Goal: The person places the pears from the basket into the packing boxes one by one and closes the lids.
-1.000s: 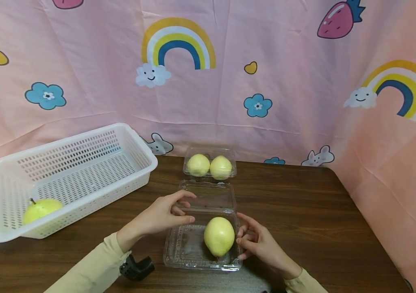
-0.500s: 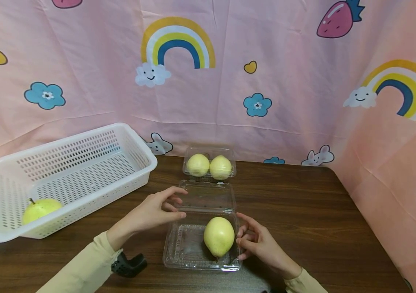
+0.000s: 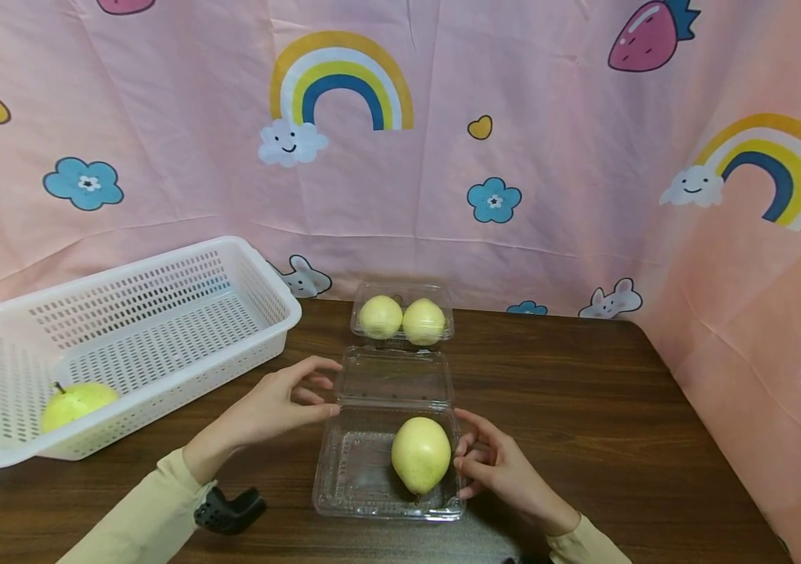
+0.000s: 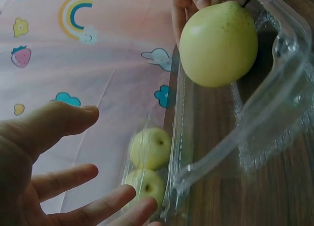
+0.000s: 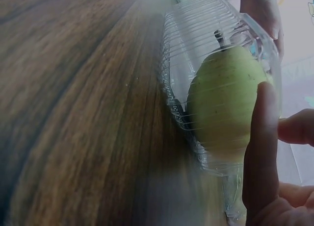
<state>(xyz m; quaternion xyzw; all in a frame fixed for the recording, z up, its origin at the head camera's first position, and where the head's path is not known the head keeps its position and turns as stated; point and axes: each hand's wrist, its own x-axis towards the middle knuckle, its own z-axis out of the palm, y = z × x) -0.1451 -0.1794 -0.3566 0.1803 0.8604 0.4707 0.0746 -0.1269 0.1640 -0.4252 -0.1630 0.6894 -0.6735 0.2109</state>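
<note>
A clear plastic clamshell box [image 3: 358, 501] lies open on the table with its lid [image 3: 395, 374] folded back. One yellow-green pear [image 3: 421, 454] rests in its right half, stem toward the near edge. My right hand [image 3: 502, 470] holds the box's right rim, the thumb near the top edge and a finger [image 5: 262, 147] along the outer wall. My left hand [image 3: 266, 411] hovers left of the box, its fingers loosely spread and holding nothing. In the left wrist view its thumb and fingers stand apart, away from the pear.
Behind the lid stands a closed clear box [image 3: 403, 291] with two pears. A white perforated basket [image 3: 280, 329] stands at the left, with one pear [image 3: 79, 403] in its near corner. A patterned pink cloth [image 3: 372, 204] hangs behind the table [image 3: 569, 407].
My left hand has drawn back leftward from over the open box to beside its left edge. The right hand, box and pears have stayed in place.
</note>
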